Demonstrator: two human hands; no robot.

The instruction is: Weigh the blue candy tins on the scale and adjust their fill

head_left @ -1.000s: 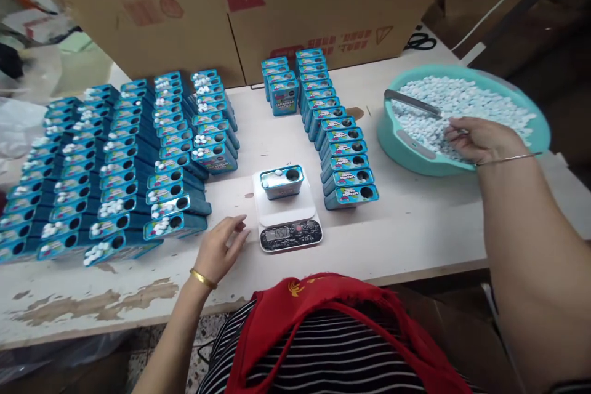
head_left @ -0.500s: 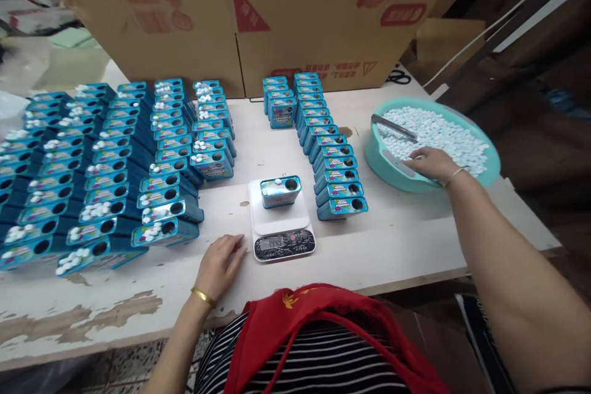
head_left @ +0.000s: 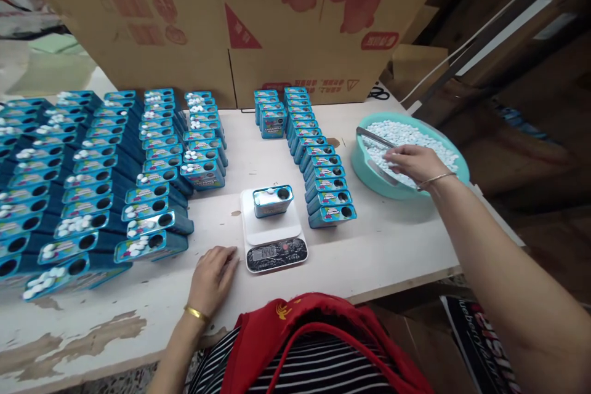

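A blue tin with a round hole in its lid stands on a small white kitchen scale near the table's front edge. My left hand lies flat on the table just left of the scale, fingers stretched out, holding nothing. My right hand reaches into a teal basin full of small white candies; its fingers are curled as if pinching, and what they hold is hidden. A metal scoop lies in the basin beside that hand.
Several rows of blue tins with candies on their lids fill the left of the table. Two rows of tins without candies stand right of the scale. Big cardboard boxes wall off the back. Scissors lie at the back right.
My right hand has stayed in the basin, shifting a little toward the scoop. My left hand has settled flat on the table. The view has pulled back and tilted upward.
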